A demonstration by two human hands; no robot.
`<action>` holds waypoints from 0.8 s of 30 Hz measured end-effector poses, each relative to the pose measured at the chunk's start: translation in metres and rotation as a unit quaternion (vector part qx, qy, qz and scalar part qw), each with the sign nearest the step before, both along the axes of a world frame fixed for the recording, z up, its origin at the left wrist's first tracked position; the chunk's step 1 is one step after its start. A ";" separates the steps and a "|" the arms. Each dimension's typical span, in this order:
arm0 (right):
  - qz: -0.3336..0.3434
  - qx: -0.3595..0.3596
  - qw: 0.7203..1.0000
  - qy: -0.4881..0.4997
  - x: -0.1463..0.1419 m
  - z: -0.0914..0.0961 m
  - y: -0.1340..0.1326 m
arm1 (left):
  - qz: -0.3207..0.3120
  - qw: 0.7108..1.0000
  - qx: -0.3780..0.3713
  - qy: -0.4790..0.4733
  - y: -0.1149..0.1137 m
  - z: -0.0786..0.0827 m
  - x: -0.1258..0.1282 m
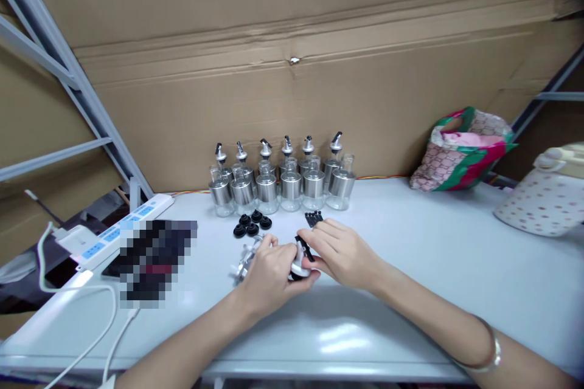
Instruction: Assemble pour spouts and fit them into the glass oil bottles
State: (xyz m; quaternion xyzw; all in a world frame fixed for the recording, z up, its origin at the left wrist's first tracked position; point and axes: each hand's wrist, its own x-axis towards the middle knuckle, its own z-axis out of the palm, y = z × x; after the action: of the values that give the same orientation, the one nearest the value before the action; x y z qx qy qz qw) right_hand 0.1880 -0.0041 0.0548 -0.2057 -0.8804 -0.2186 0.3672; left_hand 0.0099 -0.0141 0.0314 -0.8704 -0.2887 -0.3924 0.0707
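Observation:
Between both hands is a silver pourer top (298, 267) with a dark underside, gripped by the fingers of my left hand (269, 270). My right hand (344, 254) pinches a small black flap (305, 248) against the top of that pourer. Beside my left hand, partly hidden by it, lie several silver pourer pieces (245, 262). Just beyond my right fingers rests a row of slim black flaps (313, 217). A cluster of black ribbed stoppers (252, 229) sits further left.
Glass bottles with steel sleeves (291, 187) stand in two rows; the back ones carry pourers (287, 147). At left are a power strip (123, 228), a blurred-out dark device (150, 261) and white cables (112, 310). A patterned bag (449, 161) and dotted container (542, 194) stand right.

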 end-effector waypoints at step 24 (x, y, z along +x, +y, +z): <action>-0.236 -0.346 0.904 -0.083 0.070 -0.013 0.062 | -0.074 0.992 -0.029 0.100 0.010 0.000 -0.015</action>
State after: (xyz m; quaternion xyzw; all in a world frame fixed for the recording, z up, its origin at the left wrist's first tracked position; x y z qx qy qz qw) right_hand 0.2579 0.0579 0.0414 -0.5029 -0.8535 0.0026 0.1363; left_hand -0.0047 -0.0037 0.0314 -0.9260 -0.2263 -0.2987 0.0450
